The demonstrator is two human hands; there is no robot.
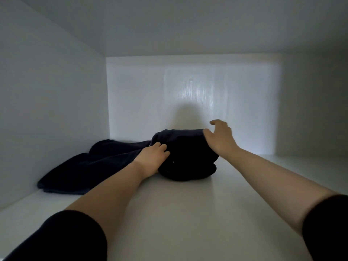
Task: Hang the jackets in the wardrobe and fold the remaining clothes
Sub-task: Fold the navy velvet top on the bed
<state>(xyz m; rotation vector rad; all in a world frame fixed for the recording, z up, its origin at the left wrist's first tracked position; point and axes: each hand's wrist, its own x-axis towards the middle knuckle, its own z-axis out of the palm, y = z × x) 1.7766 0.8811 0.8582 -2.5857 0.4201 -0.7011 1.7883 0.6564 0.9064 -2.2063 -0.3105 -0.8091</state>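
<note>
Right hand spread open on the folded dark garment — left hand against its side, grip unclear.

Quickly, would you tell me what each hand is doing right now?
Left hand: on the folded dark bundle; grip cannot be told.
Right hand: open, touching the bundle's top.

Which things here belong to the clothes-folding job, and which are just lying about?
Job: dark folded bundle; flatter dark garment beside it; left hand and right hand, both on the bundle.
Just there: white shelf; back panel.
</note>
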